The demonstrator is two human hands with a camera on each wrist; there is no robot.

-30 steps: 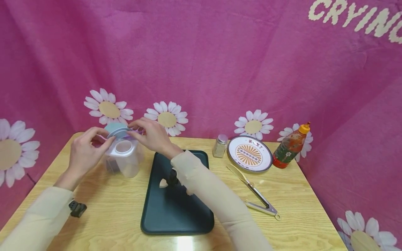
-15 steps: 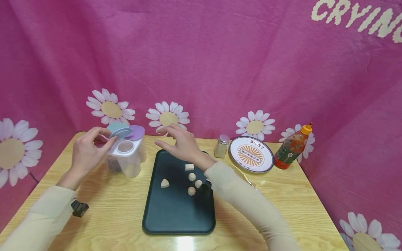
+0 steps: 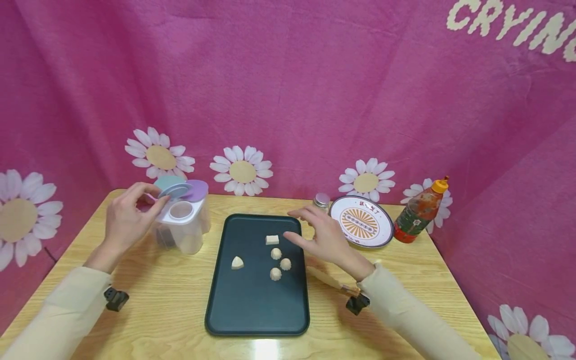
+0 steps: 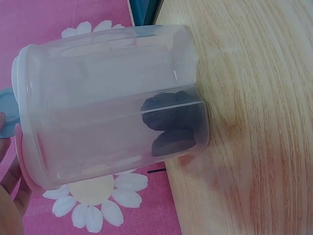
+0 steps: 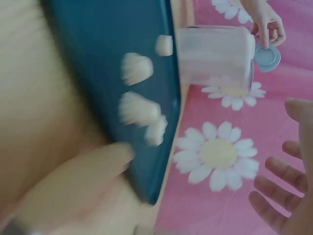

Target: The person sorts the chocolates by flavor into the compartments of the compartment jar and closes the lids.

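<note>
At the left, my left hand (image 3: 128,215) pinches a raised blue-grey lid (image 3: 175,191) on a clear divided storage container (image 3: 188,237). One round opening beneath that lid is uncovered. Dark rounded pieces (image 4: 171,122) lie at the bottom of one compartment in the left wrist view. My right hand (image 3: 326,237) holds nothing; its fingers are spread in the air beside the right edge of a dark tray (image 3: 256,310). Below that hand lies a pair of tongs (image 3: 325,277), partly hidden by the wrist. Several small cream-coloured moulded pieces (image 3: 276,274) lie on the tray.
Behind the right hand stands a shaker jar (image 3: 321,201), partly covered by it. A patterned plate (image 3: 361,221) and a red sauce bottle (image 3: 419,212) with a yellow cap are farther right. A pink flowered cloth (image 3: 288,100) hangs behind the wooden table (image 3: 157,315).
My right hand has left the container and moved right across the tray, baring the pieces there and the purple lid. The left hand keeps its hold on the blue-grey lid.
</note>
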